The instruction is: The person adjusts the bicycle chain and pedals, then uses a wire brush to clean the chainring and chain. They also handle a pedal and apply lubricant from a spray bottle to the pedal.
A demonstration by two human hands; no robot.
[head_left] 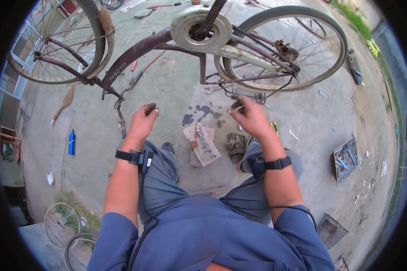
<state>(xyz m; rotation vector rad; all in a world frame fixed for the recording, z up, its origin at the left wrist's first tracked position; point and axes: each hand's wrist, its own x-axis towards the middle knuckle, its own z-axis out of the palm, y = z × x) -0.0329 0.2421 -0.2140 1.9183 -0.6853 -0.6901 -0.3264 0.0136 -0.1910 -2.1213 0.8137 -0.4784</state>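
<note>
A worn maroon bicycle [138, 56] stands upside down before me, its handlebar [121, 118] low on the left. Its rear wheel [337, 49] is at the right, with the chain [262, 43] running to a pale chain cover [199, 34]. My left hand [142, 121] hovers right of the handlebar, dark-stained fingers loosely bent and nothing visible in them. Close to the rear carrier [257, 97], my right hand [250, 117] has thumb and fingers apart; whether it touches the carrier cannot be told. Between my feet, a wrench [205, 142] lies on reddish bricks [195, 151].
A brown rag [236, 147] lies by my right foot. Spanners [293, 135] are scattered to the right, near a tool tray [346, 160]. At left are a blue bottle [72, 142] and a hand brush [64, 104]. Loose wheels [61, 226] rest at lower left.
</note>
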